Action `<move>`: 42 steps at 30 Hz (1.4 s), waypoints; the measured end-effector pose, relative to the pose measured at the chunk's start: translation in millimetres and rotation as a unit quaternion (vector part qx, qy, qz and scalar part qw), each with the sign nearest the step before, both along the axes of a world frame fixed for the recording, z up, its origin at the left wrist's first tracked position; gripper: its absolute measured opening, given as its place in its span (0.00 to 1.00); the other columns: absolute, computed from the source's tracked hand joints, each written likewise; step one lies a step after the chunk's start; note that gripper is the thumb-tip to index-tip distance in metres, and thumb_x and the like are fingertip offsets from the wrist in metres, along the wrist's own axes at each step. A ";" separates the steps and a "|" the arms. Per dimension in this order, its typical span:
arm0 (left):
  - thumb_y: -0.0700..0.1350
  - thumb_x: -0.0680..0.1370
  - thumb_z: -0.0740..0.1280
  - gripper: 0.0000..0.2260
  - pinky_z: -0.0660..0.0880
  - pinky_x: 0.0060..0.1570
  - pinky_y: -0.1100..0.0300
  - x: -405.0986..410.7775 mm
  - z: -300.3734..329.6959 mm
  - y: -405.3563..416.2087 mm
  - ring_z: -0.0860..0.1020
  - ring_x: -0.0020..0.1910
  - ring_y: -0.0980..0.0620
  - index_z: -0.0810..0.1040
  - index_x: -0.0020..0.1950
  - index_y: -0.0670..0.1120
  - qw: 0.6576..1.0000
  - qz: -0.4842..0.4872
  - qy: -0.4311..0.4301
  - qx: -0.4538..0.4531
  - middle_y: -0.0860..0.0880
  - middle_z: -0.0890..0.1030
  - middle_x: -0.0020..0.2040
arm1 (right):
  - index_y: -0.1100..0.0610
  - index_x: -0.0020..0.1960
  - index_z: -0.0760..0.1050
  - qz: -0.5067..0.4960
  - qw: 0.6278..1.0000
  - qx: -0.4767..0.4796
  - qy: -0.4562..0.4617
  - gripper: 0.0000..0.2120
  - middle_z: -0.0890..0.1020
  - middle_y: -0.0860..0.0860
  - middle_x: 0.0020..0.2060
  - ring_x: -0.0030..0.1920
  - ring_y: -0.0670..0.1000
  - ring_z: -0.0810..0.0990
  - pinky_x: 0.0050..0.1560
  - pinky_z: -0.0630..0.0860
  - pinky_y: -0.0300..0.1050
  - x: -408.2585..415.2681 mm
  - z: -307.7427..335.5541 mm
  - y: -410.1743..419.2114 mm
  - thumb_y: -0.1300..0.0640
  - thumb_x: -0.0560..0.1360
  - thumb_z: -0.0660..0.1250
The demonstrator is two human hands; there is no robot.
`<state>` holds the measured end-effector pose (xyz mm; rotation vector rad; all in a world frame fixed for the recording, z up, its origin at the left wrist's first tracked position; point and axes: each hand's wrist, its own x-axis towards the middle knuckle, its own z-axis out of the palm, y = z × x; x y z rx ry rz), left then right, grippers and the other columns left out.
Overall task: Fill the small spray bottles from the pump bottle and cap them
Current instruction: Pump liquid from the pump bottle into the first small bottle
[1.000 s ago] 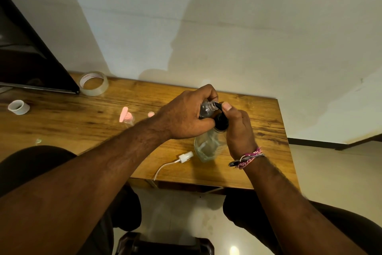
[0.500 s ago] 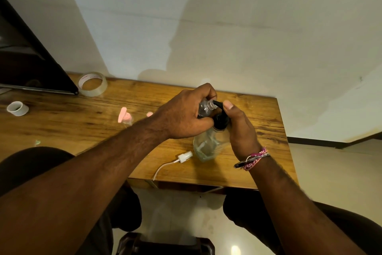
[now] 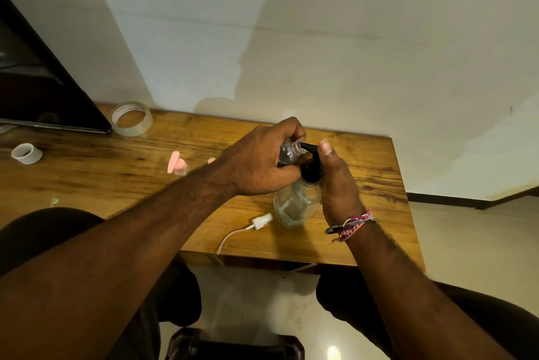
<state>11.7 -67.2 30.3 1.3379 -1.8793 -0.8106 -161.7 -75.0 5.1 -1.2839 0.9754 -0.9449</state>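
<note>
My left hand (image 3: 256, 164) grips a small clear spray bottle (image 3: 289, 152), uncapped, tilted so its open neck meets the black spout of the pump bottle (image 3: 294, 205). The pump bottle is clear glass with a black pump head (image 3: 312, 167) and stands near the desk's front edge. My right hand (image 3: 338, 184) rests on the pump head, thumb on top, fingers down the bottle's right side. A white spray cap with its dip tube (image 3: 261, 221) lies on the desk just left of the pump bottle.
A capped small bottle with a pink top (image 3: 178, 165) stands mid-desk, with another pink cap (image 3: 211, 160) partly behind my left forearm. A tape roll (image 3: 132, 118) and a small white ring (image 3: 26, 153) lie at far left beside a dark screen (image 3: 43, 88). The wooden desk (image 3: 376, 184) ends right of my hands.
The hands have stayed together on the two bottles. My right thumb has lifted slightly on the pump head; otherwise only the camera view shifts a little.
</note>
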 end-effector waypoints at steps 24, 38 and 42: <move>0.39 0.71 0.75 0.16 0.74 0.31 0.57 -0.9 -3.5 -0.5 0.79 0.34 0.54 0.73 0.53 0.51 1.000 -0.004 0.005 -0.017 0.54 0.81 0.39 | 0.68 0.54 0.83 -0.030 0.999 -0.038 0.014 0.37 0.84 0.69 0.49 0.53 0.65 0.84 0.57 0.78 0.60 -0.2 -6.9 -2.8 0.32 0.75 0.62; 0.39 0.70 0.73 0.15 0.74 0.31 0.59 -0.7 -0.5 -0.2 0.79 0.35 0.55 0.74 0.53 0.50 1.000 -0.005 0.010 -0.010 0.54 0.81 0.39 | 0.71 0.53 0.81 -0.019 0.998 -0.052 0.039 0.52 0.83 0.71 0.50 0.55 0.72 0.80 0.59 0.76 0.71 1.7 -1.1 -2.0 0.18 0.68 0.63; 0.40 0.70 0.73 0.15 0.73 0.31 0.61 -1.3 -1.5 0.7 0.79 0.35 0.55 0.74 0.53 0.49 1.000 -0.003 0.013 -0.010 0.55 0.81 0.39 | 0.68 0.52 0.83 -0.032 0.997 -0.050 0.046 0.39 0.85 0.68 0.49 0.55 0.70 0.82 0.59 0.77 0.71 1.2 -3.5 -4.4 0.30 0.74 0.62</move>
